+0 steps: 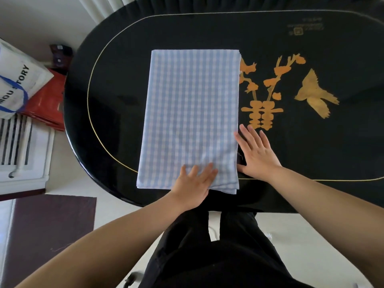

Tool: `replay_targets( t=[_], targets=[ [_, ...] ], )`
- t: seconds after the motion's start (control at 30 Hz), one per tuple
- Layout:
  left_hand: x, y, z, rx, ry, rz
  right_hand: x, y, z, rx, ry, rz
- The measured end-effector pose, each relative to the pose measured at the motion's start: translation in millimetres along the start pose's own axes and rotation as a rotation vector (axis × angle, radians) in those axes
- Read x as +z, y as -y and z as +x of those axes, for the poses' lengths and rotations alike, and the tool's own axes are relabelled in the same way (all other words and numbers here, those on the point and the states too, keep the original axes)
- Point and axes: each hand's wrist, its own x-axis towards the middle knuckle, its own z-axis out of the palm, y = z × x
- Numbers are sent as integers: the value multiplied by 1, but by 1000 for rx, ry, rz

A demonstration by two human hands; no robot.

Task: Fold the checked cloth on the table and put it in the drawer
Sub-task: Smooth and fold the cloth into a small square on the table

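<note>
Because soft, light and layered, take checked cloth (191, 113) at near corners; both hands (194, 181) flat, fingers spread.

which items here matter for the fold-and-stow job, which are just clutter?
Job:
checked cloth, folded into a layered rectangle on the table
left hand, flat on the cloth's near edge
right hand, flat on the table at its right edge

Clutter:
white bag
red bag
dark mat

No drawer visible.
</note>
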Motion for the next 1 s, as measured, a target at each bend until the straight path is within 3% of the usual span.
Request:
replay_targets(
  t=[0.13,0.2,0.37,0.5,0.6,0.77,0.83,0.9,0.93,1.0],
  targets=[
    [-8,11,-1,76,15,-7,-1,-1,18,-388,-59,-180],
    [-18,15,2,109,89,-36,-1,3,26,-444,-62,-211],
    [-32,35,-1,129,128,-129,2,9,23,-374,-123,-172],
    [-30,110,-1,-220,-57,-248,8,15,14,-283,-116,-55],
    [-19,166,-13,-110,-79,-78,4,16,11,-225,-101,26],
    [3,214,-46,104,69,77,-5,21,4,-16,-69,468],
    [9,220,-52,159,83,99,-21,31,1,282,-11,959],
    [12,219,-52,119,36,-34,-37,38,7,636,144,1696],
    [10,214,-51,54,28,-153,-37,39,9,739,189,1865],
    [8,202,-48,-109,-12,-467,-40,43,16,853,135,1794]
  ],
)
